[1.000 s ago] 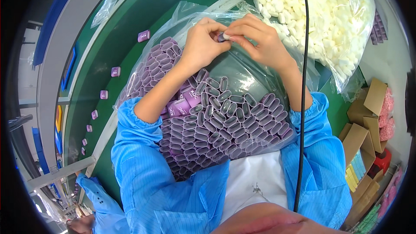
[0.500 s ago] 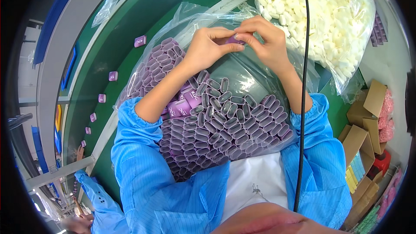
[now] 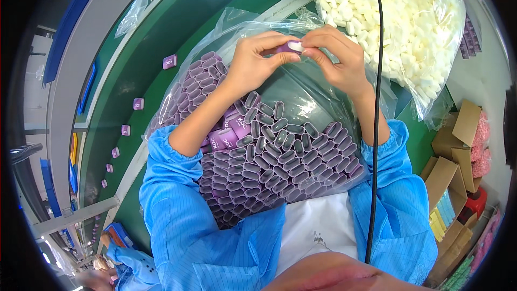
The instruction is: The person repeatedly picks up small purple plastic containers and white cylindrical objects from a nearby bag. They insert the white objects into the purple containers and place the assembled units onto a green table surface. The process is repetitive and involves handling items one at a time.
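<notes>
Over the far side of a clear plastic bag [image 3: 291, 83], my left hand [image 3: 257, 59] is closed around a small purple oval shell [image 3: 283, 48]. A white, pad-like plug [image 3: 295, 46] shows at the shell's right end, and my right hand [image 3: 338, 56] pinches it there. How deep the plug sits cannot be seen. Below my hands, many purple oval shells [image 3: 291, 156] are packed in the bag, mostly with their open ends up. A few lie on their sides [image 3: 223, 139] near my left forearm.
A clear bag of off-white plugs [image 3: 393, 27] lies at the far right. Purple shells [image 3: 169, 61] stand spaced along the green belt [image 3: 153, 89] at left. A black cable [image 3: 379, 75] hangs down in front. Cardboard boxes [image 3: 458, 129] stand at right. Another person's blue sleeve [image 3: 137, 264] is at lower left.
The white plug has come into sight at the shell's end, and my right hand has shifted slightly right and nearer. Shells on the belt have moved nearer. The other person's hand has drawn back.
</notes>
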Tool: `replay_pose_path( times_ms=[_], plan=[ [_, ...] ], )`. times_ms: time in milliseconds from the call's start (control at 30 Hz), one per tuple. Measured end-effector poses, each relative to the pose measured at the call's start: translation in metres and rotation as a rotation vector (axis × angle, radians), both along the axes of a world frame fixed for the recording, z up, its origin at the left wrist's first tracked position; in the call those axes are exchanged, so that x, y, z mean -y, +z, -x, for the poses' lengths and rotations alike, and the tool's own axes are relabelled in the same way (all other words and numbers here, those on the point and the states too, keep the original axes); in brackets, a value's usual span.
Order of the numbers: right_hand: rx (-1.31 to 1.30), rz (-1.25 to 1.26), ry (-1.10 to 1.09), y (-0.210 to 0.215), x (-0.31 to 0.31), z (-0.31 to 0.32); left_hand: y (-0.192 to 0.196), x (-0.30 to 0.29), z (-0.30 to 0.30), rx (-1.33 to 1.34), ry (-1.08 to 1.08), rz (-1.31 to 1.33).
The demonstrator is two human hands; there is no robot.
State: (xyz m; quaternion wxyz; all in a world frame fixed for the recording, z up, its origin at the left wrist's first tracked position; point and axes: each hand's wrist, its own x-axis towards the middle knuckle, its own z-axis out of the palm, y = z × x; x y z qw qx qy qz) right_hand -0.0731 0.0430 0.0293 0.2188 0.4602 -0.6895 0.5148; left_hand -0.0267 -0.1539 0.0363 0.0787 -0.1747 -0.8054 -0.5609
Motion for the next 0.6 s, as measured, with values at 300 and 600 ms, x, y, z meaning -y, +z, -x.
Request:
replay_pose_path(
  times_ms=[300,600],
  plan=[
    [0.309,0.148,0.108,-0.006,0.006,-0.003,0.004,-0.004,-0.002,-0.277,0.070,0.136],
    [0.692,0.243,0.281,-0.010,0.016,-0.014,-0.003,-0.002,0.000,-0.374,0.078,0.156]
  ],
)
